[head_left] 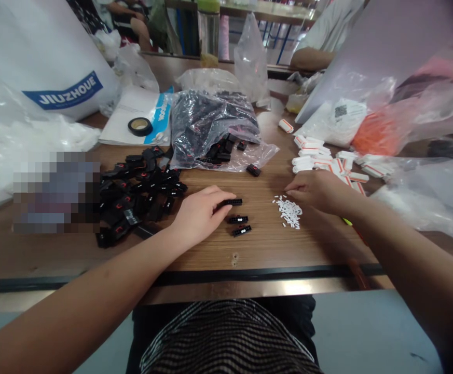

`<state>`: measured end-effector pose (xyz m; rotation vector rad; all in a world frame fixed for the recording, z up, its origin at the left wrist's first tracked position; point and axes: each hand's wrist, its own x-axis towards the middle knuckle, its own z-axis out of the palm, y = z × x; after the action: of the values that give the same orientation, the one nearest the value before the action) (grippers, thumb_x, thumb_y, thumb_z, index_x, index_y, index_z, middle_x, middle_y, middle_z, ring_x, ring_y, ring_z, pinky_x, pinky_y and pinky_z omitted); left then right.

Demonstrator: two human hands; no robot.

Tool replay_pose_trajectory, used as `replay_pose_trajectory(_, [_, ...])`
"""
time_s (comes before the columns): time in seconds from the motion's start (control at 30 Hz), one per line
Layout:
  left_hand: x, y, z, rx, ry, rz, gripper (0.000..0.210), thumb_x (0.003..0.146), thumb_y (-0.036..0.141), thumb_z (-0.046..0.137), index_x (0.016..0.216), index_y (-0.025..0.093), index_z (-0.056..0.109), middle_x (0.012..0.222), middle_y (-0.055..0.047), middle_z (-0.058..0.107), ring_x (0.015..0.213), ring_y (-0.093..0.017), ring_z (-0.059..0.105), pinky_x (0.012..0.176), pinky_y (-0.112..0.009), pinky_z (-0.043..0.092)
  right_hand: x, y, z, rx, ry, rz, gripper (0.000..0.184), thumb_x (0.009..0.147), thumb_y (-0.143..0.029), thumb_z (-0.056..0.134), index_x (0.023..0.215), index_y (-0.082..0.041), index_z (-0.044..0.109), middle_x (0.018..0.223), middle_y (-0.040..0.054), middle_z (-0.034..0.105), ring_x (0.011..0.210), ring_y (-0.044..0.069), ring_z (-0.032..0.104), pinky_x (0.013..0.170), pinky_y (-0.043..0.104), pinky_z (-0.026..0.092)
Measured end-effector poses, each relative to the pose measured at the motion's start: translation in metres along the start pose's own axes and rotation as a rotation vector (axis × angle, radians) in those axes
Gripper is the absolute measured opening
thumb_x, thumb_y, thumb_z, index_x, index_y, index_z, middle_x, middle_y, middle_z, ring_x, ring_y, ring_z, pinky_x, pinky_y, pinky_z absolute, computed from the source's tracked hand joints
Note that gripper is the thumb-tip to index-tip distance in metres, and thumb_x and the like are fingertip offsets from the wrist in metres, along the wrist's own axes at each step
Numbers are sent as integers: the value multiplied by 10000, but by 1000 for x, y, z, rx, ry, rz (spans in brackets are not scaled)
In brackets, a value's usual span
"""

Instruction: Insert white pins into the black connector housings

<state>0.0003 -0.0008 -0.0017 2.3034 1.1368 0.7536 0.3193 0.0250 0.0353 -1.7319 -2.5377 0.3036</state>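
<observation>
My left hand grips a black connector housing between thumb and fingers, its row of holes facing me. Two more black housings with white dots in them lie on the wood just below it. At the upper edge of a small heap of tiny white plugs is my right hand, its fingertips pinched together. Whatever sits between those fingertips is too small to make out. Left of my left hand spreads a pile of black housings.
A clear bag of black housings lies at the back centre, one loose housing before it. White pieces with orange stripes are heaped at right. Black tape rests on a booklet. A bottle stands behind.
</observation>
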Motion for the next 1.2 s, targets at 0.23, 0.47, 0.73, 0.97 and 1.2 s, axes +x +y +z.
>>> replay_pose_trajectory(0.23, [1,3,-1,19,-25,-27,226,918,184,607,1124,213,694,849,-7,648,746,-152,599,735,-310,488,1,-16,-6,-22,-16,97,134,771,-292,578,768,-210,684,690,33,688,616,189,603,599,325,433])
replay_pose_trajectory(0.47, [1,5,-2,12,-14,-99,113,876,212,664,987,199,671,777,14,632,685,-147,572,643,-281,421,18,-86,9,505,128,-198,133,882,-306,598,833,-205,671,901,43,675,849,172,621,814,329,482])
replay_pose_trajectory(0.73, [1,6,-1,7,-17,-119,114,859,212,686,972,207,671,778,18,637,688,-146,574,650,-281,421,28,-104,26,526,114,-269,96,892,-247,612,818,-197,649,871,40,635,845,176,575,825,348,455])
replay_pose_trajectory(0.97, [2,8,-3,5,-19,-124,95,859,214,682,953,207,668,780,12,652,688,-150,580,640,-282,420,27,-104,27,406,155,-332,71,889,-238,618,842,-196,648,885,56,644,882,200,568,851,368,435])
replay_pose_trajectory(1.2, [2,7,-2,-1,-8,-124,104,853,212,684,956,212,668,801,11,673,707,-158,600,654,-287,443,22,-107,19,135,245,-470,181,928,-257,560,868,-214,726,892,57,687,870,222,571,798,396,367])
